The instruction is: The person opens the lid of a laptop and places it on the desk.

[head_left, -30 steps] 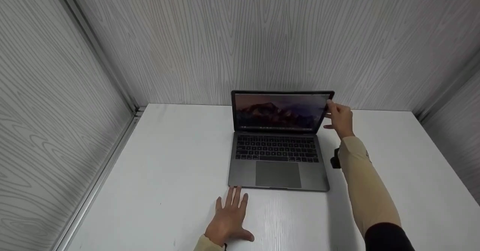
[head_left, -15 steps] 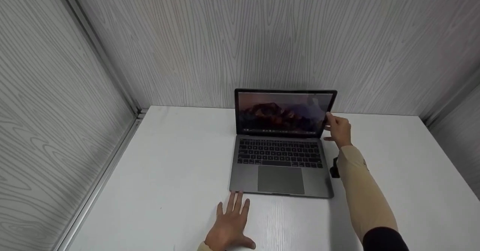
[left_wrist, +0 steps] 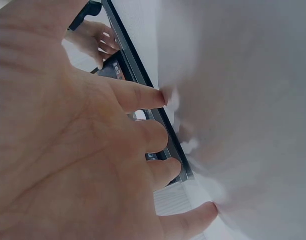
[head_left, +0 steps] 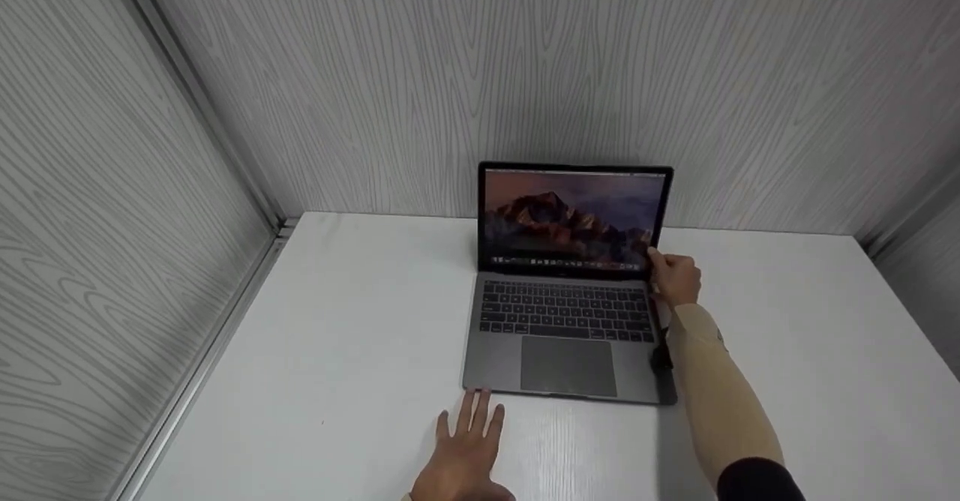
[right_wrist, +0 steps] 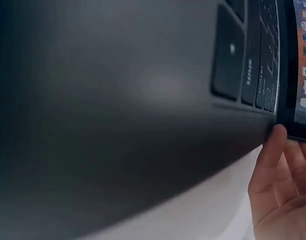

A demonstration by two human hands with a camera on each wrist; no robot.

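A grey laptop (head_left: 568, 366) stands unfolded on the white table, its lit screen (head_left: 570, 220) showing a mountain picture. My right hand (head_left: 677, 277) is at the lower right edge of the screen. Its thumb lies on the front bezel and the other fingers go behind, pinching the lid. In the right wrist view, the thumb (right_wrist: 277, 137) is by the hinge corner, close to the keyboard (right_wrist: 230, 55). Flat on the table, my left hand (head_left: 461, 456) has its fingers spread. Two of its fingertips touch the laptop's front left edge, also seen in the left wrist view.
The white table (head_left: 360, 321) runs back to a grey wood-grain wall (head_left: 375, 96), close behind the laptop's screen. Another grained panel (head_left: 97, 223) rises on the left, with a metal rail at its foot. A dark wrist-worn device (head_left: 661, 357) overlaps the laptop's right edge.
The screen has tilted further back and looks brighter. My right hand has slid down its right edge towards the hinge. The left hand keeps its place at the front edge.
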